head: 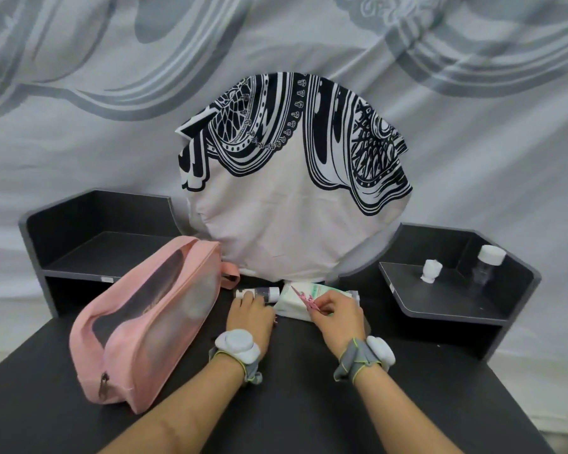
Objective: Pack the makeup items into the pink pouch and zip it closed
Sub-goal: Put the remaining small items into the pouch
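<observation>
The pink pouch (138, 326) lies on the black desk at the left, its translucent side up and its zipper pull (104, 381) at the near end. My left hand (248, 314) rests palm down on the desk, fingers touching a small dark bottle with a white cap (266, 292). My right hand (336, 311) pinches a thin pink tool (304, 299), like tweezers, over a white packet with green print (295, 301). Something pink peeks out under my left hand, too hidden to name.
A round mirror draped in black-and-white cloth (292, 178) stands behind the items. The right shelf (446, 299) carries a small white jar (431, 271) and a clear bottle with a white cap (487, 267). A left shelf (105, 253) sits behind the pouch.
</observation>
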{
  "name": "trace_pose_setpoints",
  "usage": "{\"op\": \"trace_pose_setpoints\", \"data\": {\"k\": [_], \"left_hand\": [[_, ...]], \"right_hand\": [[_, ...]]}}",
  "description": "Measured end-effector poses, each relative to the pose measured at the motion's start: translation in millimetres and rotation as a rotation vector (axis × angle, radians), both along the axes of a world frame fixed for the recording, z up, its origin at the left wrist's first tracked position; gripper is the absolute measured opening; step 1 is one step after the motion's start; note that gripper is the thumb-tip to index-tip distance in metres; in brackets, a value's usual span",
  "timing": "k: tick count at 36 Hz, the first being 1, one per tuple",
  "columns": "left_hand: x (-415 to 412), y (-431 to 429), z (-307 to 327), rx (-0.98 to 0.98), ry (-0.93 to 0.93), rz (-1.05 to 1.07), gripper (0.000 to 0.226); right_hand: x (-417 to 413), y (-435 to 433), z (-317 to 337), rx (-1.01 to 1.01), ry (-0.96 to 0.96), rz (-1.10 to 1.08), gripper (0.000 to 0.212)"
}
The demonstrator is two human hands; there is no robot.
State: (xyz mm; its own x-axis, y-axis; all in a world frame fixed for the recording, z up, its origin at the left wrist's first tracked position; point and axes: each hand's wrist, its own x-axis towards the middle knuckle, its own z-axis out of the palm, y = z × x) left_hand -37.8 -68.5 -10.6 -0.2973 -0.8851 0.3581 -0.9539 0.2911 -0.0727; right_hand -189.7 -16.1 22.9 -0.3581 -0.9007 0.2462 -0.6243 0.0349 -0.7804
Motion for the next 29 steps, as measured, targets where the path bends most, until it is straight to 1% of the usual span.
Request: {"op": "trace_pose_setpoints", "data": {"k": [2,4,5,6,8,11,13,15,16,18,20,23,25,26,29], "left_hand": [[-1.7,1.2,1.1,0.042,0.007,0.015,0.027],[0.9,9.4,10.1,0.061,-0.017,0.044,0.017],[0.9,11.7,15.2,0.064,0.022,0.055,0.01],[2.2,14.0,20.7,0.056,0.054,0.076,0.011],[6.5,17.0,35.0,-0.014,0.076,0.095,0.006],[17.5,19.7,67.0,-0.146,0.104,0.15,0.016],[28.5,26.4,95.5,-0.225,0.141,0.193,0.013],[40.2,32.0,117.6,-0.252,0.191,0.209,0.008],[49.6,35.2,127.9,-0.259,0.22,0.247,0.014],[65.8,41.0,142.1,-0.202,0.253,0.313,0.028],[82.5,44.2,147.6,-0.052,0.309,0.314,0.034],[95.2,49.1,138.3,0.147,0.347,0.129,0.027],[96.9,59.9,130.6,0.273,0.384,0.109,0.024],[95.2,64.0,126.8,0.29,0.393,0.123,0.023],[94.0,69.4,117.2,0.242,0.429,0.2,0.028]], "right_hand": [[-2.1,1.7,-0.5,0.003,-0.002,0.001,0.004],[-3.8,3.1,-0.8,0.001,-0.009,0.009,0.004],[-4.6,3.5,-0.9,0.001,-0.011,0.013,0.004],[-4.8,2.9,-1.0,-0.005,-0.022,0.017,0.004],[-3.3,1.6,0.2,-0.022,-0.039,0.026,0.005],[6.3,-1.0,4.5,-0.058,-0.104,0.069,0.006],[13.6,-1.7,8.0,-0.084,-0.14,0.098,0.012],[20.0,-1.1,10.4,-0.112,-0.165,0.121,0.017],[26.3,-0.3,13.1,-0.13,-0.181,0.134,0.02],[35.8,0.8,16.2,-0.152,-0.194,0.144,0.023],[46.6,1.9,20.8,-0.166,-0.199,0.154,0.021],[61.2,1.9,28.0,-0.184,-0.2,0.184,0.017],[72.4,3.5,34.3,-0.198,-0.207,0.194,0.019],[75.3,3.8,36.4,-0.204,-0.221,0.192,0.019],[83.5,8.7,46.0,-0.233,-0.264,0.196,0.017]]}}
